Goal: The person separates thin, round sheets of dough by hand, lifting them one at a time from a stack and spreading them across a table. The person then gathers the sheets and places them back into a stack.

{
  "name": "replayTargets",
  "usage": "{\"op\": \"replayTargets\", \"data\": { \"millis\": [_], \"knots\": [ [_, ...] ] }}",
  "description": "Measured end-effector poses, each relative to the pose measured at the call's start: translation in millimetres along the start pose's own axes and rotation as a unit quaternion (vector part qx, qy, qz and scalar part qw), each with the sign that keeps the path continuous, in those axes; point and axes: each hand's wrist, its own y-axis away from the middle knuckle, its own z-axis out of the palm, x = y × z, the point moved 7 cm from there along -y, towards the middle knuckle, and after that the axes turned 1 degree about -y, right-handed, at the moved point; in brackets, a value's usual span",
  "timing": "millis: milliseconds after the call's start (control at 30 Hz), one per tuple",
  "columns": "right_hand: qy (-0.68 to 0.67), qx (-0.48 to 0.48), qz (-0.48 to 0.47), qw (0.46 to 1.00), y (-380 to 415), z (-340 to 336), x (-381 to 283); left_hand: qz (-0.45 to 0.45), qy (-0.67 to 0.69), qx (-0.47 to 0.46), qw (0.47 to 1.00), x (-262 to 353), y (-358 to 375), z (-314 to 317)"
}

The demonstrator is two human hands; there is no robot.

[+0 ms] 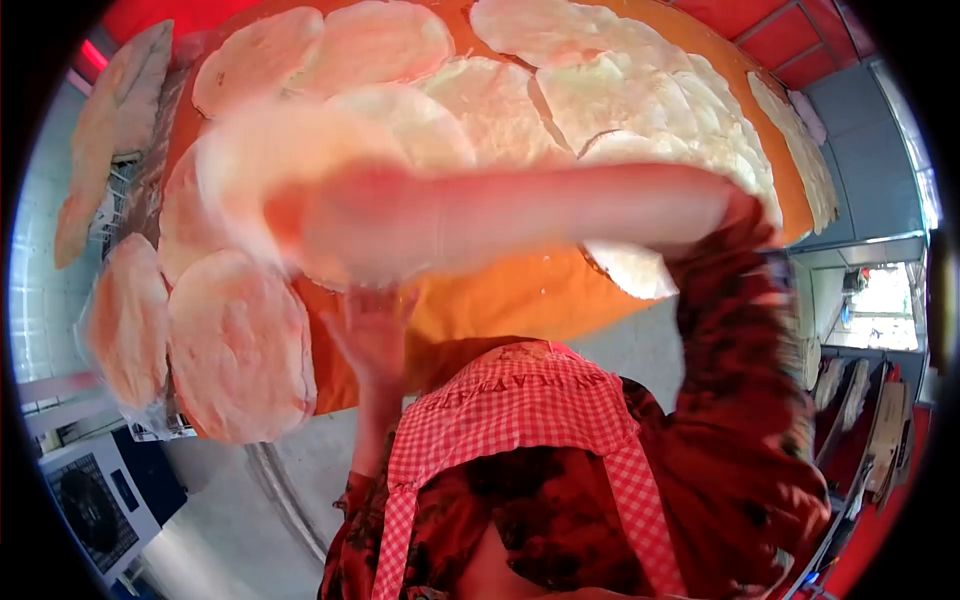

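Many flat, round, pale sheets that look like dough lie on an orange cloth [500, 300], several of them overlapping. My right arm reaches across to the left over the cloth, and my right hand [345, 215] is smeared by motion. Against its fingers is a blurred pale round sheet [270, 165], held above the others. My left hand [375, 320] is below it at the cloth's near edge, fingers spread, partly hidden by the right forearm. Close to the left hand, at the near left corner, lies another round sheet [240, 345].
More sheets hang or lie at the far left [115, 130] and far right [795, 150]. A white appliance with a round dark grille [95, 510] stands on the floor at lower left. Shelves with long items [860, 420] are at the right.
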Motion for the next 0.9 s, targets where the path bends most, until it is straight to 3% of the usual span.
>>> {"op": "replayTargets", "data": {
  "millis": [33, 67, 133, 167, 200, 233, 267, 300, 333, 367, 400, 467, 533, 600, 667, 733, 767, 800, 867, 900],
  "knots": [
    [-0.034, -0.011, -0.007, 0.999, 14.0, 45.1, -19.6, 0.056, -0.026, -0.073, 0.995, 26.0, 5.5, -6.0],
    [-0.080, -0.017, -0.009, 0.997, 30.7, 84.8, -33.2, 0.158, -0.138, -0.194, 0.958, 53.7, 10.8, -12.2],
    [-0.226, 0.039, 0.056, 0.972, 73.5, 135.4, -22.1, 0.250, -0.210, -0.296, 0.898, 78.6, 28.1, -35.6],
    [-0.307, 0.103, 0.135, 0.936, 101.2, 149.1, 12.4, 0.140, -0.088, -0.098, 0.981, 54.4, 34.9, -84.8],
    [-0.359, 0.201, 0.241, 0.879, 136.4, 155.8, 59.4, 0.019, 0.038, 0.104, 0.994, 29.0, 46.3, -125.0],
    [-0.217, 0.280, 0.374, 0.857, 182.1, 168.0, 121.7, 0.009, 0.060, 0.111, 0.992, 33.6, 48.3, -119.2],
    [-0.363, 0.361, 0.407, 0.756, 221.2, 176.8, 155.1, 0.000, 0.081, 0.121, 0.989, 44.2, 53.2, -108.9],
    [-0.483, 0.461, 0.413, 0.620, 261.3, 185.9, 185.5, -0.010, 0.098, 0.131, 0.986, 52.0, 59.1, -105.1],
    [-0.450, 0.397, 0.527, 0.602, 291.8, 211.1, 235.5, -0.020, 0.112, 0.142, 0.983, 54.9, 63.5, -107.8],
    [-0.495, 0.424, 0.549, 0.523, 294.9, 209.0, 235.7, -0.025, 0.128, 0.150, 0.980, 57.3, 64.2, -108.7],
    [-0.508, 0.453, 0.549, 0.485, 293.7, 206.9, 242.5, -0.025, 0.144, 0.158, 0.977, 61.0, 63.7, -109.5],
    [-0.538, 0.495, 0.545, 0.410, 283.3, 214.2, 261.3, -0.040, 0.050, 0.101, 0.993, 46.2, 56.2, -149.9],
    [-0.661, 0.498, 0.503, 0.250, 266.9, 236.6, 283.3, -0.053, -0.005, 0.107, 0.993, 40.0, 50.8, -183.4],
    [-0.731, 0.450, 0.451, 0.243, 242.9, 230.3, 297.5, -0.072, -0.011, 0.164, 0.984, 37.2, 44.5, -190.0],
    [-0.671, 0.460, 0.475, 0.335, 236.1, 214.3, 324.4, -0.057, -0.019, 0.173, 0.983, 51.2, 49.9, -148.5],
    [-0.606, 0.516, 0.381, 0.470, 206.5, 127.4, 303.6, -0.048, -0.034, 0.179, 0.982, 59.6, 50.1, -131.9],
    [-0.544, 0.517, 0.355, 0.558, 184.4, 63.7, 250.5, -0.047, -0.043, 0.182, 0.981, 59.1, 51.2, -132.2],
    [-0.567, 0.465, 0.260, 0.629, 163.9, 35.3, 260.4, -0.049, -0.052, 0.187, 0.980, 56.7, 54.9, -132.8],
    [-0.371, 0.387, 0.275, 0.798, 107.1, -45.2, 251.9, -0.074, -0.052, 0.217, 0.972, 53.4, 61.1, -135.5],
    [-0.386, 0.345, 0.255, 0.817, 75.4, -76.0, 191.1, -0.070, -0.036, 0.211, 0.974, 52.9, 61.9, -135.3]
  ]
}}
